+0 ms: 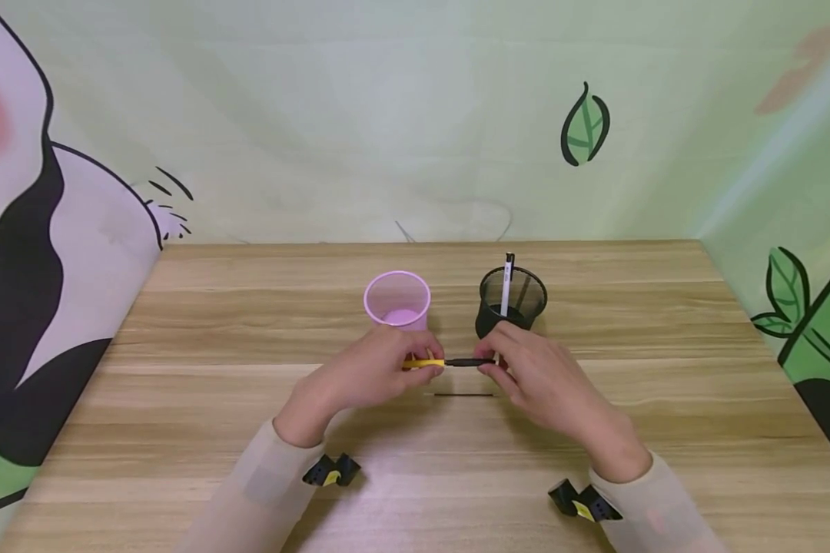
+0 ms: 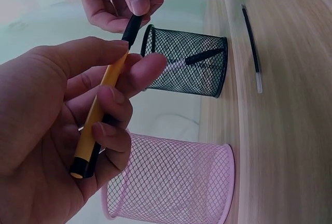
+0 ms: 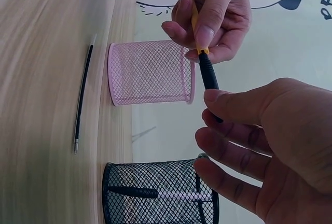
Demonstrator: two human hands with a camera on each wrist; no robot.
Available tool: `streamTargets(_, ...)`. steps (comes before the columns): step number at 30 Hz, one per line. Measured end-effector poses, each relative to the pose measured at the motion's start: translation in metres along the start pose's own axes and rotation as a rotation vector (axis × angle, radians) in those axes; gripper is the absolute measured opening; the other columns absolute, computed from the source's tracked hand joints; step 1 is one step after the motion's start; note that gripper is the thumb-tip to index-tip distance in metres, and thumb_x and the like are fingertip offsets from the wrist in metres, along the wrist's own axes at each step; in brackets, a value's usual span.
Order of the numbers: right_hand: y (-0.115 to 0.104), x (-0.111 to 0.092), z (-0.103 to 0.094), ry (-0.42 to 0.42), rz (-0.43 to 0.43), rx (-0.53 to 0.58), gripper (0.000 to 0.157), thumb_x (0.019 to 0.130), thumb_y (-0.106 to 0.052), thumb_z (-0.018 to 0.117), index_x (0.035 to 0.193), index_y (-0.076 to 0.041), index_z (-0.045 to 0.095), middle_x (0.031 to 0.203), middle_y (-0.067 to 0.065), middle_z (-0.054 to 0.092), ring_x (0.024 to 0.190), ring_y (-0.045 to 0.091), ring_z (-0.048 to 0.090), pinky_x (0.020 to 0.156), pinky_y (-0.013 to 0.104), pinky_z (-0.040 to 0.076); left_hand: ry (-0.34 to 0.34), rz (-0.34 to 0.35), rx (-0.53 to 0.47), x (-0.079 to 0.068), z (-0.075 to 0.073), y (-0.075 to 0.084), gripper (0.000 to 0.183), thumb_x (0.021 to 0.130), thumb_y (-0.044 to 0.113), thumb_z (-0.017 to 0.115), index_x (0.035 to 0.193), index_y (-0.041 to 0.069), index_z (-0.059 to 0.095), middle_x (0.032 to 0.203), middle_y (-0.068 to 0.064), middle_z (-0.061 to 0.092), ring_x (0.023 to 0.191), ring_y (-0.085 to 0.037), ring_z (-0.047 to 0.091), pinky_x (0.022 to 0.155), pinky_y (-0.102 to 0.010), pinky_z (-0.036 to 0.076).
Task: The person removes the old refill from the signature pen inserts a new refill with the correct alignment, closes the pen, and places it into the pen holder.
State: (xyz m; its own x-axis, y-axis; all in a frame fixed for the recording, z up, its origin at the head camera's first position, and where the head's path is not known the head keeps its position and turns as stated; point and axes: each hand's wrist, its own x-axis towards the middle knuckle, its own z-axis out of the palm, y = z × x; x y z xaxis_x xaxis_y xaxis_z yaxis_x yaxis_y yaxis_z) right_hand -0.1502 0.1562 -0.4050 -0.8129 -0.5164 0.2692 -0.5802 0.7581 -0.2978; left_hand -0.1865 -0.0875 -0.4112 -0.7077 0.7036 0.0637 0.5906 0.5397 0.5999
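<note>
A yellow ballpoint pen (image 2: 97,112) with a black grip section lies level between both hands, above the table. My left hand (image 1: 380,367) holds its yellow barrel, fingers curled round it. At the other end, my right hand (image 1: 536,376) pinches the black grip section (image 3: 208,72) near its tip between thumb and fingers. Below them on the table lies a thin black ink refill (image 1: 463,395) with a clear end (image 2: 259,83) and a metal tip (image 3: 76,146).
Behind the left hand stands a pink mesh pen cup (image 1: 397,299). A black mesh pen cup (image 1: 486,319) stands behind the right hand, holding a white pen (image 1: 506,284) with a black clip. A printed cloth backdrop (image 1: 360,115) rises at the table's back edge.
</note>
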Motion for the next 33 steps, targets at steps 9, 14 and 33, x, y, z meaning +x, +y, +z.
streamTargets(9, 0.0002, -0.0002, 0.0001, 0.029, -0.016, 0.013, 0.011, 0.091, -0.022, 0.068, 0.101, -0.019, 0.065, 0.094, -0.010, 0.059, 0.076, 0.007, 0.058, 0.064, 0.027, 0.046, -0.013, 0.006, -0.036, 0.0002, -0.0013, 0.0022, 0.012, 0.095, 0.027, 0.062, 0.102, 0.018, 0.067, 0.086, 0.007, 0.072, 0.081, 0.002, 0.063, 0.076, -0.023, 0.051)
streamTargets(14, 0.0001, -0.0006, 0.0006, 0.038, -0.025, 0.015, 0.011, 0.091, -0.022, 0.067, 0.101, -0.019, 0.065, 0.094, -0.010, 0.059, 0.076, 0.007, 0.058, 0.064, 0.027, 0.046, -0.011, 0.003, -0.020, 0.0003, -0.0012, 0.0024, 0.013, 0.096, 0.028, 0.061, 0.102, 0.018, 0.067, 0.086, 0.010, 0.071, 0.081, 0.003, 0.063, 0.078, -0.022, 0.051)
streamTargets(33, 0.0003, 0.0009, 0.0001, 0.032, -0.042, 0.005, 0.011, 0.093, -0.024, 0.066, 0.102, -0.020, 0.069, 0.092, -0.012, 0.062, 0.073, 0.005, 0.054, 0.065, 0.028, 0.046, 0.000, 0.014, -0.002, 0.0006, 0.0002, 0.0008, 0.014, 0.096, 0.030, 0.061, 0.103, 0.020, 0.067, 0.087, 0.015, 0.070, 0.083, 0.005, 0.063, 0.079, -0.022, 0.051)
